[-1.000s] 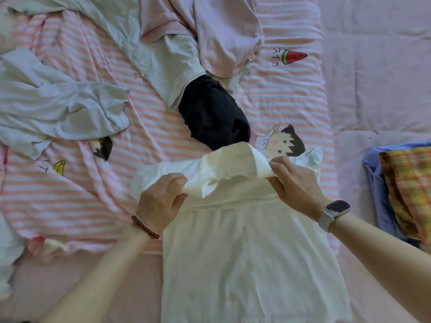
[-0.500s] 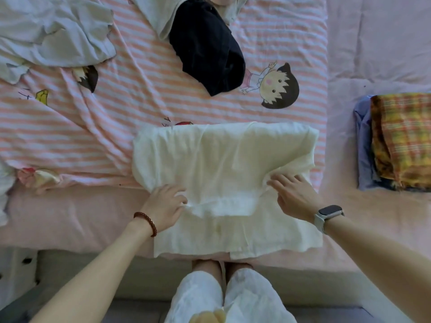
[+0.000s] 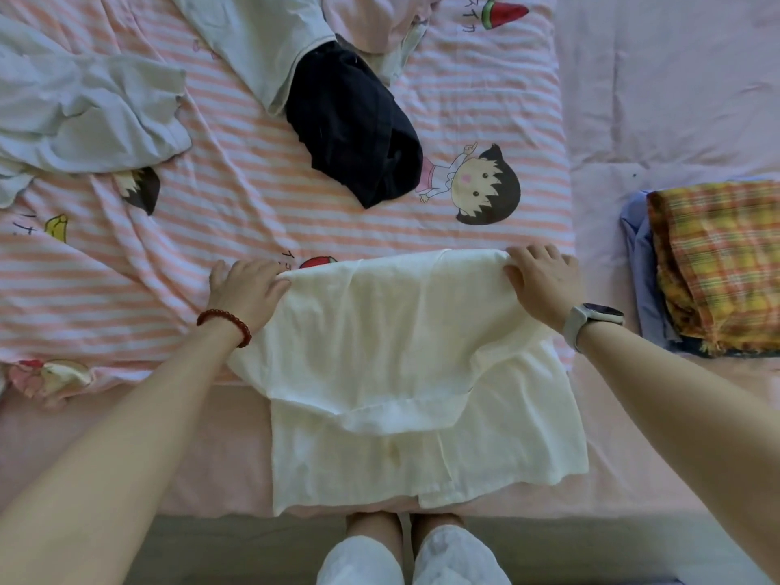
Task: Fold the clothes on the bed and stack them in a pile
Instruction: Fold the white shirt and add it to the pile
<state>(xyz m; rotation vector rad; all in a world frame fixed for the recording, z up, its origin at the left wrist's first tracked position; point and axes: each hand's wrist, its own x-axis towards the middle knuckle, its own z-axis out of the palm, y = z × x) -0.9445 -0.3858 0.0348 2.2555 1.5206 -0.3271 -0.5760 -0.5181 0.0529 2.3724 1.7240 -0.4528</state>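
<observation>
Both hands at the far fold of the cream garment (image 3: 392,352)

We grip its far corners, left hand (image 3: 245,289) and right hand (image 3: 540,285) with fingers curled over the cloth; it lies at the bed's near edge, the plaid pile (image 3: 717,263) well to its right. Its near hem overhangs the edge and could slide off, we judge; the uneven layers may skew. Our fingertips underneath are hidden, and the pile runs out of frame.

Striped cartoon sheet (image 3: 236,213), smartwatch (image 3: 593,318), bracelet (image 3: 226,325)
</observation>
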